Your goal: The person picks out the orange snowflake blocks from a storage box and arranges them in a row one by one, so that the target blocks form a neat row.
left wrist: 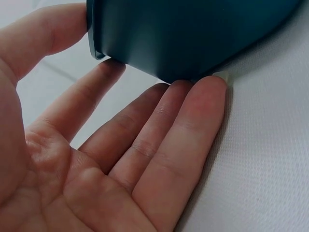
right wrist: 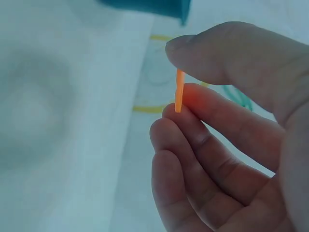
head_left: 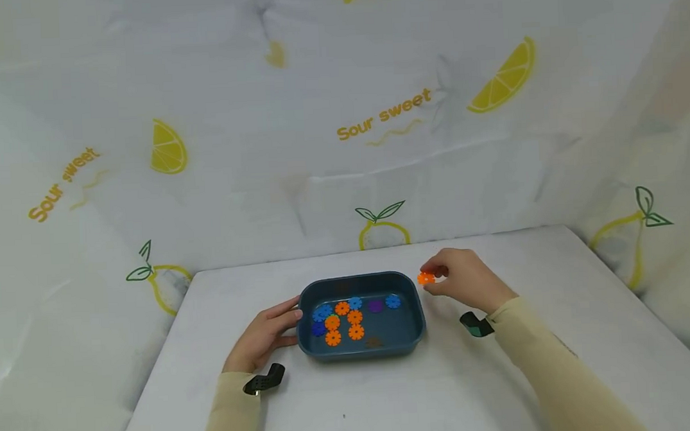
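Observation:
A dark blue-green tray stands on the table with several notched plastic discs lying in it: orange ones, blue ones and a purple one. My left hand holds the tray's left end, its thumb at the rim and the other fingertips against the outer wall, as the left wrist view shows. Just off the tray's right back corner, my right hand pinches a single orange notched disc between thumb and fingers. The disc stands edge-on in the right wrist view.
A white-covered table extends around the tray. Behind it hangs a white curtain printed with lemons and lettering, which also rises at both sides. Each wrist carries a small dark device.

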Motion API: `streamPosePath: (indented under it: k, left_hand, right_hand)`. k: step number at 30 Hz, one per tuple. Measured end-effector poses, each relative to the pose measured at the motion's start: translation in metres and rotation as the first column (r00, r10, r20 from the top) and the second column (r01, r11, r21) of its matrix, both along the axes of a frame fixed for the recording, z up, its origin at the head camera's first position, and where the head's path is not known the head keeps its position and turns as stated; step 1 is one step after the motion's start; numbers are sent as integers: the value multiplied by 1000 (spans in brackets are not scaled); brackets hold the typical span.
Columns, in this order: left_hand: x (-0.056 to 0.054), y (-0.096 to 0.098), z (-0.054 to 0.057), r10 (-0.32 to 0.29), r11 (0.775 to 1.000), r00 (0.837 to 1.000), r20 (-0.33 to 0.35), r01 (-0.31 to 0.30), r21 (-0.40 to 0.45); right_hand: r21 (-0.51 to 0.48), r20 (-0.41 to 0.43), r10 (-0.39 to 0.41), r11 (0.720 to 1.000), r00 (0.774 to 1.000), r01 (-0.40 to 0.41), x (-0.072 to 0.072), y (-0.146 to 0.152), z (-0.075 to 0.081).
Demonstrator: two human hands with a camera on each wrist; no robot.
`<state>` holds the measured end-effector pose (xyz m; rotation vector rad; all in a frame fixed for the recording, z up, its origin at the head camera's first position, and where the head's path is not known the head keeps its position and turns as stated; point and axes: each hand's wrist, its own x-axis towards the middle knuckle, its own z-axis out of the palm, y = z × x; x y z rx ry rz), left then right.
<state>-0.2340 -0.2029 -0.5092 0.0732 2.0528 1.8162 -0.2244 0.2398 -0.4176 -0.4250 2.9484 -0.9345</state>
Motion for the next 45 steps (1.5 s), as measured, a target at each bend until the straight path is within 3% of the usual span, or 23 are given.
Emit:
streamPosePath:
  k: [10,17,27,45]
  left_hand:
    - [2,-6,4,11,1000,1000,23,-11,-6]
    - [0,0,3,-7,1000,1000,24,7,-1]
    - [4,-1,6,-13,1000,1000,20,14,-21]
    - [2,0,5,-19,1000,1000,11,19,-12]
  right_hand:
    - [-2,75,-93,996,993,93,6,33,-38]
    - [-56,70,-75,995,995,79,9,46,-55]
    - [-66,85,-48,996,995,53,5,49,-68]
    - [-57,95,-33,998,995,39,5,53,-71]
